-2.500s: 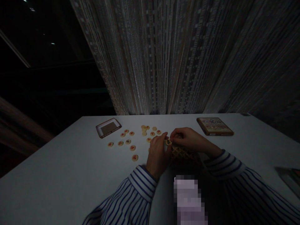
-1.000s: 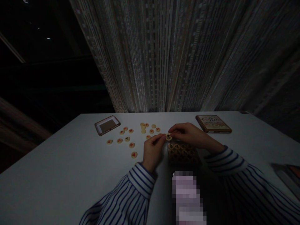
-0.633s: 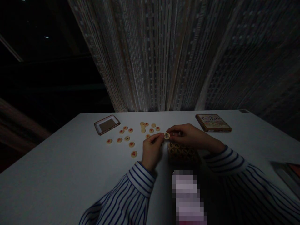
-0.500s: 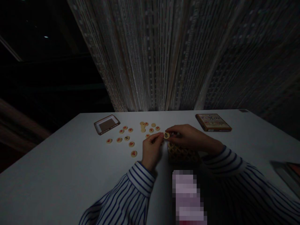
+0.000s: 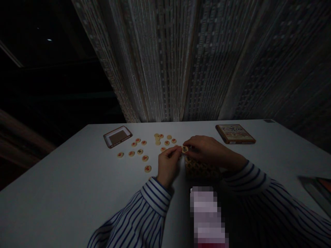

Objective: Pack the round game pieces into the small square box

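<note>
A round Chinese chess piece [image 5: 184, 149] with a black character is held up between my two hands. My right hand [image 5: 207, 147] pinches it from the right with thumb and fingers. From the left, the closed fingertips of my left hand [image 5: 168, 163] meet the piece's edge. Just below my right hand lies a box of chess pieces [image 5: 201, 169], set in rows and partly in shadow. Loose chess pieces with red characters, such as one red piece [image 5: 148, 168], lie to the left of my left hand. Among them is a black-marked piece [image 5: 140, 151].
On the white table [image 5: 64, 179], an open box lid [image 5: 118, 137] lies at the back left. A flat printed game box [image 5: 235, 134] is at the back right. A dark object with a red part [image 5: 324, 187] sits at the right edge. A string curtain [image 5: 170, 69] hangs behind.
Both hands stay close together on the piece, shifting very slightly right. The piece has tilted a little, and the loose pieces have not moved.
</note>
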Demonstrator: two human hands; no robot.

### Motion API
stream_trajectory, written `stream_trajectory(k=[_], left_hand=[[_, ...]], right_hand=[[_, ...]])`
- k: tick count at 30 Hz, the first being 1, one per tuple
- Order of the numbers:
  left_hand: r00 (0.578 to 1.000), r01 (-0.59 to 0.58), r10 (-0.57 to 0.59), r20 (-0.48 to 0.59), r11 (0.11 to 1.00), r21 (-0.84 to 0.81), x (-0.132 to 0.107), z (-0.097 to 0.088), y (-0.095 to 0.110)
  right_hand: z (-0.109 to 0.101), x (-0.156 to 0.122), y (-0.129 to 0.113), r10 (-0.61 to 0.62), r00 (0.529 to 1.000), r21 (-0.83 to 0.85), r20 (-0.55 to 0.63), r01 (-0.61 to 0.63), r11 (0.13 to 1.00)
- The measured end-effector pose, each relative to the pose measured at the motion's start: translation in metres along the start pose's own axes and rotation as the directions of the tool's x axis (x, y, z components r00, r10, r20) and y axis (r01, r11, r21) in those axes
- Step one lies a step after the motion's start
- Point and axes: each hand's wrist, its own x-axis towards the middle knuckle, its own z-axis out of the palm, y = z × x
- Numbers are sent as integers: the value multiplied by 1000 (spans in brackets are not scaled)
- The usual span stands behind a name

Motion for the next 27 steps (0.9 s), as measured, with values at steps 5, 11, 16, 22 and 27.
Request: stream_trajectory(k=[5, 11, 16, 22, 27], left_hand=[[1000, -9, 9, 5, 1000, 29, 1, 0, -4], [1000, -21, 19, 13, 988, 154, 1, 1, -10], [990, -141, 125, 68, 929, 344, -1, -1, -18], [979, -201, 170, 109, 876, 439, -3, -3, -18], [973, -227, 169, 160, 838, 495, -2, -4, -20]], right_hand=[[0, 1, 3, 42, 999, 3, 21, -42, 999], [-1, 1, 7, 88, 995, 33, 44, -89, 995], [2, 0, 10, 113, 991, 11, 65, -114, 993], [6, 0, 14, 124, 989, -36, 76, -122, 992], [14, 1, 19, 117, 987, -61, 111, -110, 992]])
